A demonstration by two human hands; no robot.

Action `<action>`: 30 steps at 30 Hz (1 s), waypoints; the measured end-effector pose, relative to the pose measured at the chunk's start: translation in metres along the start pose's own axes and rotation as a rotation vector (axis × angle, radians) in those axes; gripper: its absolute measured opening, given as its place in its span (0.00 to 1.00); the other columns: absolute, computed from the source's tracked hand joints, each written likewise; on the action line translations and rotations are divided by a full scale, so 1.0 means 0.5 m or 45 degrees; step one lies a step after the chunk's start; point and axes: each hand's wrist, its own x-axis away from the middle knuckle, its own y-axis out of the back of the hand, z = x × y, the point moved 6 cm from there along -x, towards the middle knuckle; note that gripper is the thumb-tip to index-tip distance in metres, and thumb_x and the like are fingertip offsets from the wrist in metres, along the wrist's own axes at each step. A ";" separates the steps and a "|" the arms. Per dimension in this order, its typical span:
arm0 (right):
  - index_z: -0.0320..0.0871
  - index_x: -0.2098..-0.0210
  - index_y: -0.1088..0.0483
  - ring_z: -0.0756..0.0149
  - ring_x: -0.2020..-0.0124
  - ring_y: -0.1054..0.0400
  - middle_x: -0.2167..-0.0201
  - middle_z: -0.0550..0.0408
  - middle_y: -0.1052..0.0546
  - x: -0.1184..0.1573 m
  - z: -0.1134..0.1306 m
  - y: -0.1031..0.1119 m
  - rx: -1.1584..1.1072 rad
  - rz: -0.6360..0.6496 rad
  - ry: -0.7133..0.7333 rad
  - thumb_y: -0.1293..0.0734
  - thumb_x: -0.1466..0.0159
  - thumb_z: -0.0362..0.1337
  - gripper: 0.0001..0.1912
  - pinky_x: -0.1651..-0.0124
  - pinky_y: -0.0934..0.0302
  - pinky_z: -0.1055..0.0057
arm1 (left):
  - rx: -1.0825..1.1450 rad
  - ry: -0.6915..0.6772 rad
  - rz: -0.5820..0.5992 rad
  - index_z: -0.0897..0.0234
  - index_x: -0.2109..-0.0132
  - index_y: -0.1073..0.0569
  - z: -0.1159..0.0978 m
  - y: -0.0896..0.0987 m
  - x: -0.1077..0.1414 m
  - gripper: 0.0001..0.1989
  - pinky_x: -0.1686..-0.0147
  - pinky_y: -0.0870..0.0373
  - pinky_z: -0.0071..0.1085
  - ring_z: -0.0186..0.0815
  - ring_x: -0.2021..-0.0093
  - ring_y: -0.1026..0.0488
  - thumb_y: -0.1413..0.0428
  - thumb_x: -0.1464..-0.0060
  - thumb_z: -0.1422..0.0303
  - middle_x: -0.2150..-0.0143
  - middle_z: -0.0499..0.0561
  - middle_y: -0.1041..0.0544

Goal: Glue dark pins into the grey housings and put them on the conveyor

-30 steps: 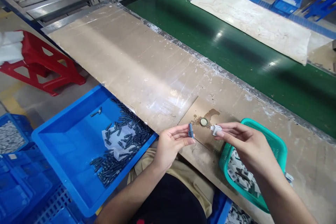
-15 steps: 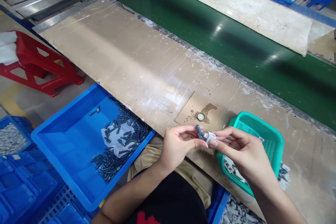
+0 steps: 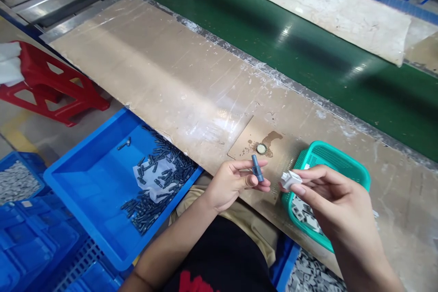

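Note:
My left hand (image 3: 229, 183) grips a dark blue-grey plastic pin (image 3: 257, 169) between thumb and fingers, its narrow end pointing up. In my right hand (image 3: 337, 200) is a small white plastic block (image 3: 290, 179), pinched by thumb and forefinger. The two pieces are apart, with a narrow gap between them. Just beyond my hands, a bottle cap (image 3: 261, 148) holding something pale sits on a wet-stained cardboard piece (image 3: 242, 139). A green basket (image 3: 363, 178) with white and grey pieces stands under and beyond my right hand, which hides part of it.
Left of me, a large blue tray (image 3: 85, 182) holds many dark pins. A blue bin of grey-white pieces (image 3: 310, 273) sits below the table edge. The brown table (image 3: 164, 73) borders a green conveyor belt (image 3: 239, 18). A red stool (image 3: 51, 77) stands at left.
My hands have drawn apart. The dark pin and the white block, close together or touching before, are now separated, the block having moved right towards the basket.

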 end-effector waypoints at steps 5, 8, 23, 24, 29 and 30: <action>0.48 0.70 0.25 0.62 0.72 0.26 0.72 0.54 0.22 0.017 0.024 -0.007 0.037 -0.050 0.052 0.24 0.50 0.40 0.09 0.70 0.29 0.70 | 0.071 0.100 0.070 0.63 0.58 0.21 0.006 -0.006 0.003 0.22 0.66 0.28 0.26 0.31 0.73 0.26 0.30 0.64 0.64 0.74 0.50 0.24; 0.49 0.70 0.25 0.60 0.71 0.26 0.72 0.53 0.22 0.023 0.034 -0.012 0.101 -0.074 0.068 0.25 0.50 0.41 0.09 0.68 0.29 0.67 | 0.092 0.105 0.101 0.63 0.58 0.21 0.008 -0.007 0.003 0.23 0.68 0.29 0.24 0.29 0.72 0.27 0.30 0.64 0.62 0.73 0.49 0.25; 0.49 0.64 0.24 0.59 0.64 0.25 0.66 0.54 0.21 -0.003 -0.010 0.001 -0.017 -0.030 -0.049 0.26 0.47 0.39 0.11 0.62 0.29 0.67 | -0.081 0.027 0.024 0.66 0.54 0.24 0.010 0.005 -0.002 0.22 0.65 0.26 0.31 0.35 0.71 0.23 0.32 0.59 0.68 0.70 0.52 0.23; 0.49 0.65 0.24 0.58 0.60 0.26 0.63 0.53 0.21 -0.009 -0.013 -0.001 -0.046 -0.004 -0.059 0.26 0.47 0.40 0.10 0.59 0.29 0.67 | -0.097 0.011 0.002 0.67 0.55 0.24 0.009 0.006 -0.003 0.22 0.65 0.26 0.32 0.36 0.71 0.23 0.32 0.59 0.68 0.68 0.52 0.23; 0.50 0.68 0.22 0.53 0.47 0.33 0.52 0.51 0.24 -0.027 -0.019 -0.020 -0.289 0.135 -0.144 0.26 0.48 0.43 0.08 0.46 0.37 0.59 | -0.084 0.062 0.024 0.68 0.61 0.28 0.012 0.001 -0.005 0.19 0.68 0.25 0.31 0.36 0.72 0.23 0.32 0.59 0.67 0.70 0.51 0.23; 0.50 0.68 0.22 0.53 0.47 0.33 0.51 0.51 0.24 -0.028 -0.019 -0.025 -0.326 0.161 -0.169 0.26 0.48 0.43 0.09 0.45 0.38 0.59 | -0.073 0.086 0.037 0.68 0.62 0.29 0.013 0.000 -0.005 0.18 0.68 0.25 0.30 0.35 0.72 0.24 0.32 0.58 0.67 0.71 0.50 0.23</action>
